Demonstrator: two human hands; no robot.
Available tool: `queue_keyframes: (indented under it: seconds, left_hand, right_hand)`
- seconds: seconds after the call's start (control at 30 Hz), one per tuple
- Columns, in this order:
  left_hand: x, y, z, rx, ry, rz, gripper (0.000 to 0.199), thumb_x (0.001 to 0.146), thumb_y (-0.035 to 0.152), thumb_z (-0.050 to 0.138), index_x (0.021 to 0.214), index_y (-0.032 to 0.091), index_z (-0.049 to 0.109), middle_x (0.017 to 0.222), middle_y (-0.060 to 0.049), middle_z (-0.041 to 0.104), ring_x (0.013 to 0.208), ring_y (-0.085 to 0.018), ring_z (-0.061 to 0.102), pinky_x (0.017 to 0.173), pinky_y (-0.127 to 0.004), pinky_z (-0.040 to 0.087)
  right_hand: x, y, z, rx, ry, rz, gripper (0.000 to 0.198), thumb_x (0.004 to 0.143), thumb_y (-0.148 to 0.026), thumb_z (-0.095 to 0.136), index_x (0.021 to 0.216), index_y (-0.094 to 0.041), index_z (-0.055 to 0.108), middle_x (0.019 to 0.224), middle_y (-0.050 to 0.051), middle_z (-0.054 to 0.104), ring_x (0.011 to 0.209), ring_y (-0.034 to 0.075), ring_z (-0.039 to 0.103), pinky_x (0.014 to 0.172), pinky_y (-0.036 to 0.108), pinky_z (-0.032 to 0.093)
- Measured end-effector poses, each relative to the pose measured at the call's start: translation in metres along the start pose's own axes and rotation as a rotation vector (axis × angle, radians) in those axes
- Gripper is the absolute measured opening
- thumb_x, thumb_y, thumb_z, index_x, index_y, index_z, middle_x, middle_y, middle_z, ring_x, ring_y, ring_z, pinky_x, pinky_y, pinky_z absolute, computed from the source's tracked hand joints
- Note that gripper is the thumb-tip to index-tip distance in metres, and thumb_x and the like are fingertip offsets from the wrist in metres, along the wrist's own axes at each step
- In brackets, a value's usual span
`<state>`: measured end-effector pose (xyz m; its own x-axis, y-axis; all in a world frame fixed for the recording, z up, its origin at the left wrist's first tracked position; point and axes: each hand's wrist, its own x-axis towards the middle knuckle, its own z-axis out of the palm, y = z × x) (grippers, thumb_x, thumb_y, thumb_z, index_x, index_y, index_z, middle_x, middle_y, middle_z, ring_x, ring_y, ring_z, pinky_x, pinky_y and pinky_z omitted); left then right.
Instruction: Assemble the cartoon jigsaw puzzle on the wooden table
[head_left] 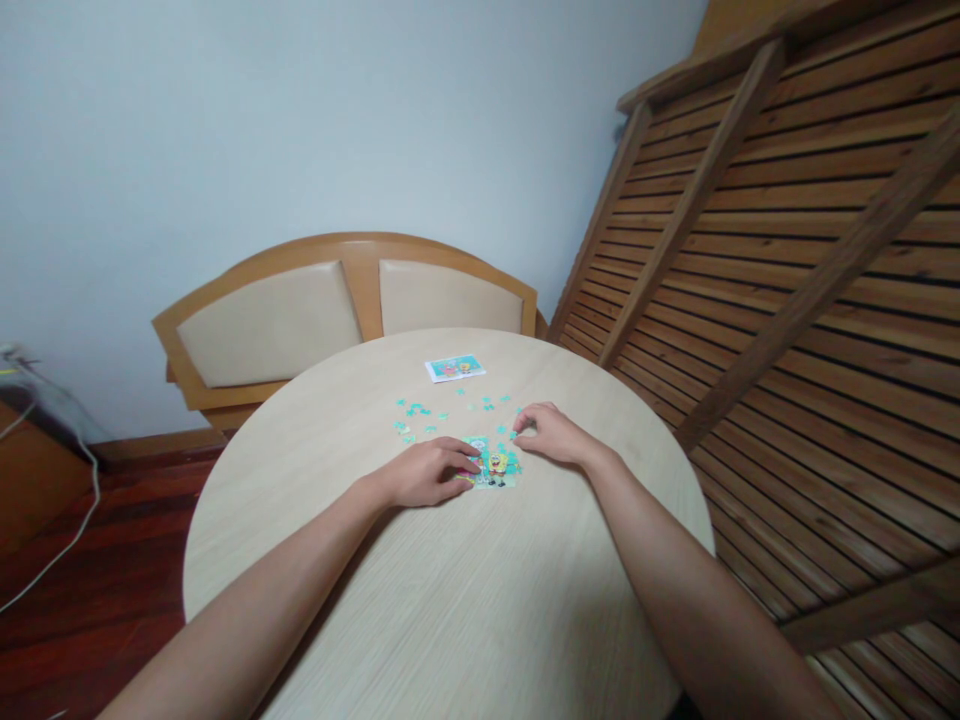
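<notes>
A partly joined jigsaw puzzle (497,468) with a yellow cartoon figure lies flat on the round table. My left hand (429,473) rests on its left side, fingers stretched out over the pieces and covering part of the picture. Just beyond the puzzle's upper right corner, my right hand (551,434) has thumb and fingertips drawn together on a small teal puzzle piece (514,435). Loose teal pieces (418,410) are scattered behind the puzzle, several of them to the left and a few near my right fingertips.
A printed picture card (456,368) lies farther back on the pale wooden table (420,620). Behind the table stands a wooden headboard (360,270) with cream panels. A slatted wooden frame (750,250) leans at the right. A white cable (94,490) hangs at the left.
</notes>
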<state>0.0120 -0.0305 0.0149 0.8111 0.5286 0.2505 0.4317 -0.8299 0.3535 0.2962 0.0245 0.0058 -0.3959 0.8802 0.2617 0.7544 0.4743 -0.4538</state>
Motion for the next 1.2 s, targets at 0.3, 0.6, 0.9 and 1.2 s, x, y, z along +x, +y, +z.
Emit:
queue_keyframes:
  seconds: [0.3, 0.6, 0.9, 1.2]
  left_hand:
    - [0.001, 0.001, 0.000, -0.002, -0.004, -0.013, 0.026, 0.094, 0.032, 0.058, 0.114, 0.022, 0.071, 0.129, -0.010, 0.064, 0.118, -0.023, 0.061, 0.104, -0.035, 0.046]
    - [0.002, 0.001, 0.001, -0.015, 0.009, -0.012, 0.025, 0.093, 0.031, 0.059, 0.113, 0.023, 0.071, 0.127, -0.010, 0.065, 0.117, -0.023, 0.061, 0.103, -0.034, 0.046]
    - [0.002, 0.001, 0.001, 0.008, 0.003, -0.024, 0.025, 0.093, 0.030, 0.059, 0.113, 0.023, 0.071, 0.128, -0.009, 0.064, 0.118, -0.023, 0.061, 0.103, -0.034, 0.047]
    - [0.002, 0.002, 0.001, 0.017, 0.006, -0.017, 0.025, 0.093, 0.029, 0.059, 0.113, 0.022, 0.071, 0.127, -0.009, 0.065, 0.117, -0.022, 0.061, 0.103, -0.033, 0.047]
  right_hand:
    - [-0.001, -0.017, 0.002, 0.289, -0.043, -0.068, 0.014, 0.084, -0.027, 0.064, 0.090, -0.016, 0.069, 0.090, 0.005, 0.072, 0.084, 0.018, 0.065, 0.079, 0.029, 0.049]
    - [-0.001, -0.036, 0.007, 0.305, -0.078, -0.169, 0.013, 0.088, -0.025, 0.062, 0.090, -0.017, 0.072, 0.093, 0.004, 0.075, 0.088, 0.018, 0.067, 0.085, 0.031, 0.049]
    - [0.000, -0.033, 0.010, 0.263, -0.095, -0.177, 0.015, 0.089, -0.026, 0.061, 0.091, -0.018, 0.074, 0.094, 0.004, 0.075, 0.091, 0.019, 0.067, 0.086, 0.030, 0.049]
    - [0.000, -0.033, 0.009, 0.268, -0.106, -0.192, 0.016, 0.090, -0.026, 0.060, 0.090, -0.018, 0.074, 0.093, 0.005, 0.075, 0.088, 0.018, 0.067, 0.084, 0.030, 0.049]
